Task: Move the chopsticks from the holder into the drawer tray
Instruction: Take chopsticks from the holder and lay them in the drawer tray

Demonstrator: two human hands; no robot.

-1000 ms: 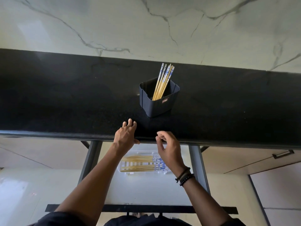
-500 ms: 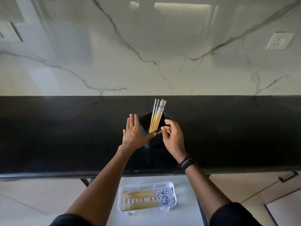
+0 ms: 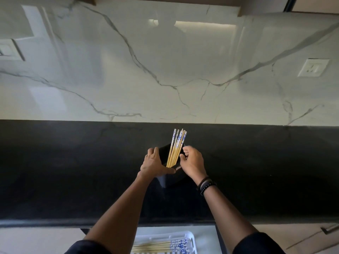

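A bundle of wooden chopsticks (image 3: pixel 177 143) with blue-and-white tops stands tilted in a dark square holder (image 3: pixel 172 180) on the black countertop (image 3: pixel 73 171). My left hand (image 3: pixel 154 164) grips the holder, fingers on its left wall and thumb along the front rim. My right hand (image 3: pixel 192 162) is at the holder's right side, its curled forefinger and thumb closing on the right edge of the bundle. Below the counter edge, a white slotted tray (image 3: pixel 190 235) lies in the open drawer (image 3: pixel 205 233) with several matching chopsticks (image 3: pixel 165 246) laid flat in it.
A glossy marble backsplash rises just behind the holder, with a wall socket (image 3: pixel 313 67) at the right. A cabinet handle (image 3: pixel 330 229) shows at the lower right. My forearms cross over the counter's front edge and part of the drawer.
Both hands rose from the counter's front edge to the holder. My left hand went from lying flat beside it to gripping it, and my right hand closed in on the chopsticks.
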